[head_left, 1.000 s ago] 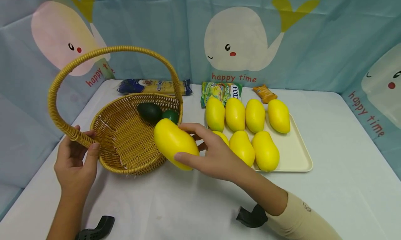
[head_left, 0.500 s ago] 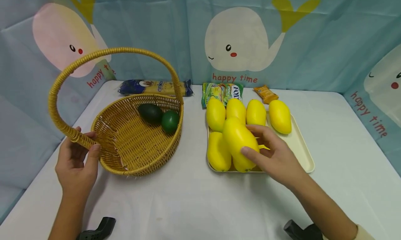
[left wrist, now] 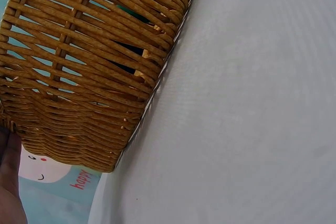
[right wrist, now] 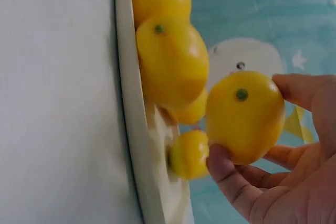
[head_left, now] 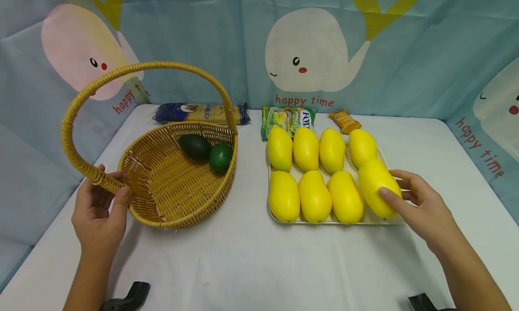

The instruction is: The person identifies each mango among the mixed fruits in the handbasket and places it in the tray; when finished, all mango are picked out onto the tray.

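My left hand (head_left: 100,212) grips the lower left end of the handle of a wicker basket (head_left: 178,218). Two dark green avocados (head_left: 194,147) lie inside the basket, at its right. In my right hand (head_left: 423,209) is a yellow mango (head_left: 378,188), held between thumb and fingers over the front right of a cream tray (head_left: 324,166). The right wrist view shows this mango (right wrist: 245,116) raised above the tray's rim (right wrist: 134,103). Several other mangoes (head_left: 315,197) lie on the tray in two rows. The left wrist view shows the basket's woven side (left wrist: 79,66), with the left hand (left wrist: 9,182) at the edge.
Behind the basket lies a blue and yellow pasta packet (head_left: 200,113). A green candy bag (head_left: 289,118) and a small orange packet (head_left: 344,121) sit behind the tray. A whale-printed curtain (head_left: 243,45) stands along the back of the white table (head_left: 251,266).
My right hand has carried the mango from beside the basket rightward, over the tray, to its front right. The left hand has stayed on the basket handle.
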